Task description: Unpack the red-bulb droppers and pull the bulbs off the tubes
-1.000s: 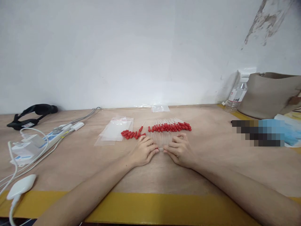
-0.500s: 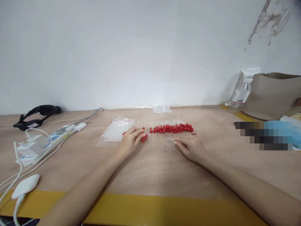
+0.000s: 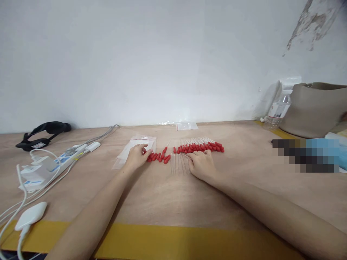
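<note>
- Where both forearms stretch out over it, the wooden table (image 3: 168,202) carries everything else, its yellow front strip (image 3: 173,240) lying behind the wrists, nearest the person.
- Far to the right of the right hand, against the wall, stands a beige bag (image 3: 314,108) with a plastic bottle (image 3: 277,110) just on its left.
- Well to the left of the left hand lies a white power strip (image 3: 56,160) with plugs and white cables, and beyond that a black strap (image 3: 40,131).
- The left hand (image 3: 135,157) lies palm down with loosely spread fingers on the near edge of a stack of clear plastic bags (image 3: 138,146); whether it grips one I cannot tell.
- Just to the right of its fingertips is a loose cluster of red dropper bulbs (image 3: 158,157), touching or nearly touching the hand.
- The right hand (image 3: 200,164) rests palm down, fingers curled, on the row of clear glass tubes (image 3: 179,164) that shows to its left; I cannot tell whether it has hold of any.
- Directly beyond the right hand's knuckles runs a row of red-capped droppers (image 3: 199,147).
- Farther still beyond the same hand, at the wall, lies a small clear bag (image 3: 187,125).
</note>
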